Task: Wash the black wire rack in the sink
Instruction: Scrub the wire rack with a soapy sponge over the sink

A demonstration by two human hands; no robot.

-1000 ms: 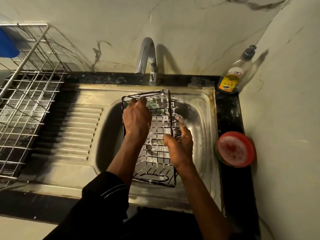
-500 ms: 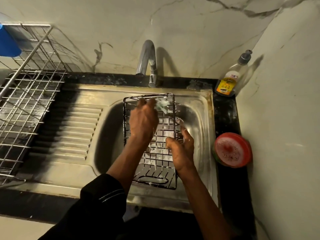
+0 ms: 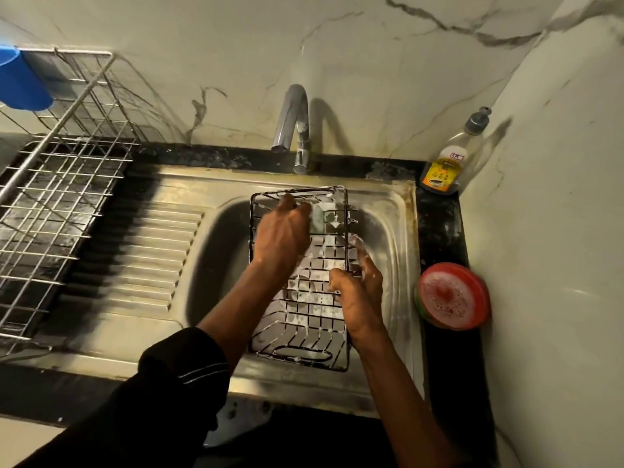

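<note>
1. Marble-patterned wall tiles (image 3: 388,79) stand behind and to the right of a steel sink (image 3: 401,231), which sits in a dark counter (image 3: 442,224).
2. In the head view, the black wire rack (image 3: 304,312) lies tilted in the sink basin, its far end under the chrome tap (image 3: 292,119), and it is covered with white foam.
3. The left hand (image 3: 282,234) is over the far end of the rack, its fingers curled closed around a pale green sponge (image 3: 317,217) that is pressed on the wires.
4. The right hand (image 3: 359,292) holds the right side wall of the rack, thumb inside and fingers outside, so it is closed on the wire; foam sits on the fingers.
5. A black sleeve (image 3: 182,376) covers the left forearm up to near the elbow.
6. On the counter at the right, a round red dish (image 3: 452,295) with foam in it stands near the sink edge, and a clear soap bottle (image 3: 449,160) with a yellow label stands in the corner.
7. At the left, a silver wire drying rack (image 3: 50,204) stands beside the ribbed drainboard (image 3: 135,261), and a blue cup (image 3: 20,79) hangs at its far corner.
</note>
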